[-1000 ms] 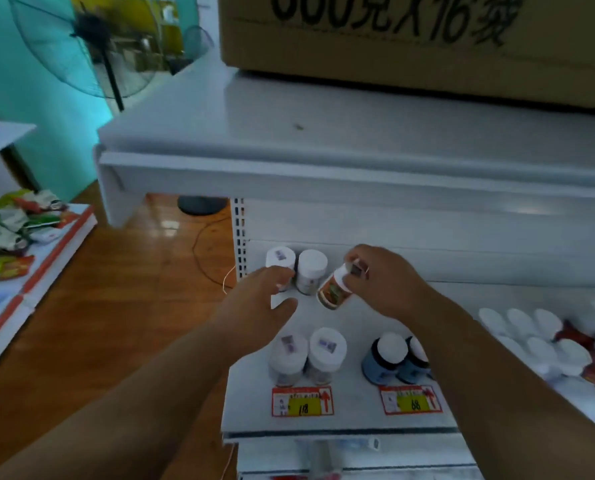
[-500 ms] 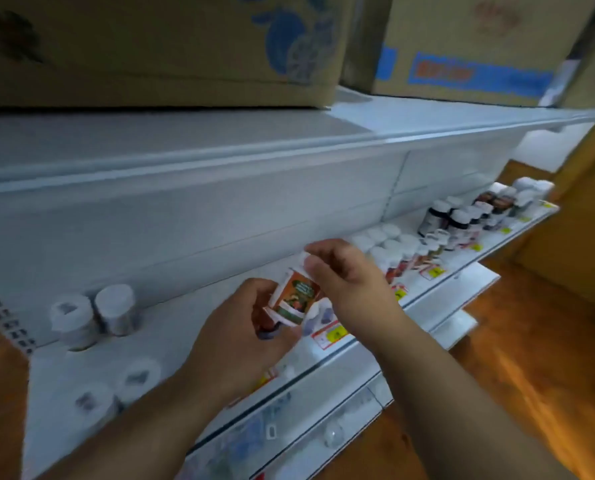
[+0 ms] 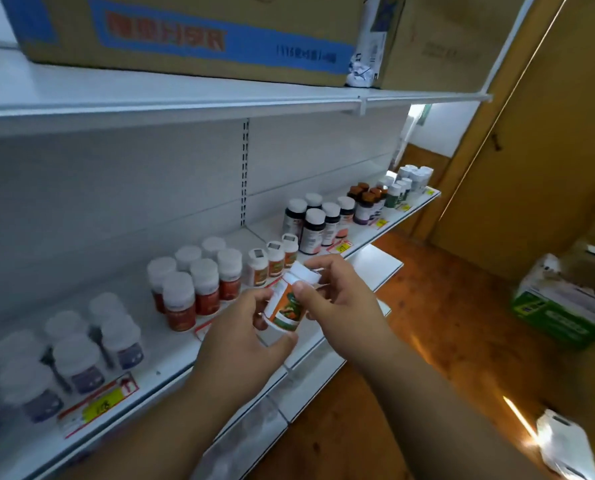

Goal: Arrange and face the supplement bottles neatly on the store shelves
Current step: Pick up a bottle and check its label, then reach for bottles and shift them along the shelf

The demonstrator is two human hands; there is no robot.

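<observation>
Matt white metal shelf [image 3: 171, 372], glossy wooden floor [image 3: 438, 327], cardboard box [image 3: 185, 32].

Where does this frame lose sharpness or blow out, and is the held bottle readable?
Head view: bottles at lower left smear with motion blur; glare streaks the floor at lower right; wide-angle bends the upper shelf edge; the held bottle, between left hand and right hand, shows picture but no legible text.

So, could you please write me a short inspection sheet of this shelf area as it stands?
Surface: white shelf, price tags on its front edge.
Job's things: orange-label bottle held tilted off the shelf; three matching bottles stand in a row behind.
Clutter: cardboard boxes on the top shelf.
Hands: left hand grips the bottle's base, right hand its cap end.
Cables: nothing seen.
Surroundings: wooden floor, green-and-white carton.
</observation>
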